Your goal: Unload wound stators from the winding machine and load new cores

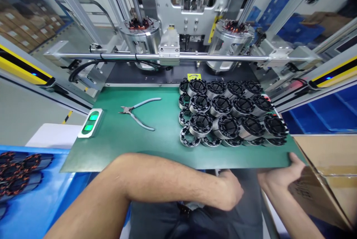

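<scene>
My left hand (230, 190) is reached across my body, just below the front edge of the green-topped table (117, 149). It looks curled, but its fingertips and anything in them are hidden. At the table's right front corner is my right hand (288, 174), its thumb over the edge and its other fingers out of sight. Several motor stators (200, 123), metal rings with black slotted liners, stand in rows on the right of the tabletop, many stacked on others. Diagonal cutters (139, 114) with grey handles lie spread apart to their left.
Behind the table stands a machine with two metal cylinders (141, 40) holding copper-wound parts, and a horizontal rod (111, 57). A green-lit button box (90, 123) sits at left. A blue bin (60, 190) holds wound stators (16, 172). A cardboard box (329, 153) stands at right.
</scene>
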Tool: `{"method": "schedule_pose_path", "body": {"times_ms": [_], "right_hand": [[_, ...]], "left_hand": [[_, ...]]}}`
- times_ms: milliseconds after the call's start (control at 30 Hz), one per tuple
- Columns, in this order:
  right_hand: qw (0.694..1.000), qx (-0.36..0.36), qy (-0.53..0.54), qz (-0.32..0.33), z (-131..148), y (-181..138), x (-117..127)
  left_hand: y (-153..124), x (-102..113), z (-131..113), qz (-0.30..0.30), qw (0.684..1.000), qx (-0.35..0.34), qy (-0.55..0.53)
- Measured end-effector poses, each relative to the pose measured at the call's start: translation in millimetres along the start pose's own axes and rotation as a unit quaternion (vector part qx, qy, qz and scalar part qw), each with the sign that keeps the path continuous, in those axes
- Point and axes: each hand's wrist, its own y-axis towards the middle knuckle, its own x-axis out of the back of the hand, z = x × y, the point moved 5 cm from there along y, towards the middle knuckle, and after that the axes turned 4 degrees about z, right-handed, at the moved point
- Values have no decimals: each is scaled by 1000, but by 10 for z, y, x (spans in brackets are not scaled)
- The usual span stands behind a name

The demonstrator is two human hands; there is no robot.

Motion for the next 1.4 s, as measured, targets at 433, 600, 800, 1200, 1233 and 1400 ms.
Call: {"method": "schedule_pose_path", "body": {"times_ms": [433, 600, 800, 1200, 1233, 1400], "right_hand": [[1000, 11, -6, -2, 39, -69, -54], [1000, 5, -10, 5, 17, -47, -41], [1000, 10, -2, 5, 12, -34, -32], [1000, 4, -1, 11, 11, -41, -46], [1000, 6, -3, 12, 11, -39, -46], [1000, 16, -1, 19, 14, -34, -47]], "left_hand": [[13, -29, 3, -57, 998, 10, -15], [10, -19, 36, -64, 993, 44, -84], [0, -23, 32, -38, 996, 41, -65], [3, 9, -16, -29, 1000, -5, 6], [5, 4, -19, -29, 1000, -6, 8], [17, -15, -21, -23, 1000, -4, 12]]}}
